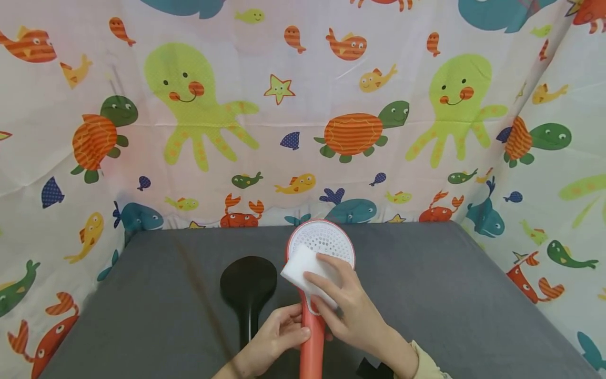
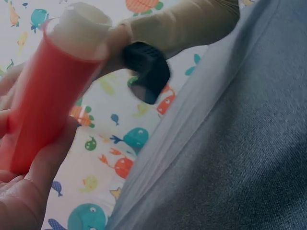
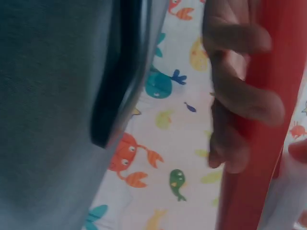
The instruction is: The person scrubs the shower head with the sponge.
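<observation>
A red shower head (image 1: 311, 342) with a white, hole-dotted face (image 1: 326, 237) is held up over the grey table, face toward me. My left hand (image 1: 280, 335) grips its handle, thumb across the front; in the left wrist view the handle (image 2: 53, 91) ends in a white connector (image 2: 81, 28). My right hand (image 1: 352, 308) holds a white sponge (image 1: 303, 266) against the lower part of the face, fingers spread over the sponge, which hides that part. In the right wrist view the left fingers (image 3: 249, 103) curl round the red handle (image 3: 283, 62).
A black shower head (image 1: 248, 284) lies on the grey tabletop (image 1: 165, 305), just left of the red one. Behind and at both sides hangs a white curtain (image 1: 265, 58) printed with sea animals. A black strap-like piece (image 2: 146, 72) shows at the right wrist.
</observation>
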Demonstrator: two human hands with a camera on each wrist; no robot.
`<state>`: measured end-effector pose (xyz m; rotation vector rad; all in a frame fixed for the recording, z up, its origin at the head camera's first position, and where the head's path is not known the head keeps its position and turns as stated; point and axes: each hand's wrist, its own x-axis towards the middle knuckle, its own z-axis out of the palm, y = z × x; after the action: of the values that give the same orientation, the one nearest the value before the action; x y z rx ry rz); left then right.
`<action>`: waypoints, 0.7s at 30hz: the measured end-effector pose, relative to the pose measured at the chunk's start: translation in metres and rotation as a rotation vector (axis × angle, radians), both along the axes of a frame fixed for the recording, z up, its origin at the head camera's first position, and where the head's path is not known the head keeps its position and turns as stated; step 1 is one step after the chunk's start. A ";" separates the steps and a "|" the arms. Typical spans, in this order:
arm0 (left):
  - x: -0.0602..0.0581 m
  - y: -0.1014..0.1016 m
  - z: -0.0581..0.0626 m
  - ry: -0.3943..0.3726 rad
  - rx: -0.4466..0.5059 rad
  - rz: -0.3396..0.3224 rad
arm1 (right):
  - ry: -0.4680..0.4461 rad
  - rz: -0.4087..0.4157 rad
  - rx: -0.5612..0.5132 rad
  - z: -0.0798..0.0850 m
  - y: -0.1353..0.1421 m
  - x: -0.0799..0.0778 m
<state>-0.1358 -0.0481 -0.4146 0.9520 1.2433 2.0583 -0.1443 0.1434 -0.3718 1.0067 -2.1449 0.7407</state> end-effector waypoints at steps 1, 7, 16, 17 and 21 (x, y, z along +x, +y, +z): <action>0.001 0.000 0.000 -0.001 0.001 -0.017 | 0.019 0.012 0.018 0.003 -0.002 -0.002; 0.002 0.001 0.001 -0.001 -0.019 -0.082 | 0.115 -0.071 0.049 0.025 -0.002 -0.022; 0.000 0.001 -0.001 -0.005 0.017 -0.058 | 0.132 -0.287 -0.070 0.029 0.020 -0.032; 0.000 0.001 -0.002 -0.010 0.026 -0.055 | 0.136 -0.310 -0.082 0.027 0.022 -0.031; 0.001 0.000 -0.001 -0.023 0.034 -0.030 | 0.143 -0.380 -0.115 0.018 0.027 -0.027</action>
<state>-0.1353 -0.0483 -0.4159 0.9539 1.1790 2.0670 -0.1710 0.1708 -0.3536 0.5511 -2.0592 0.5797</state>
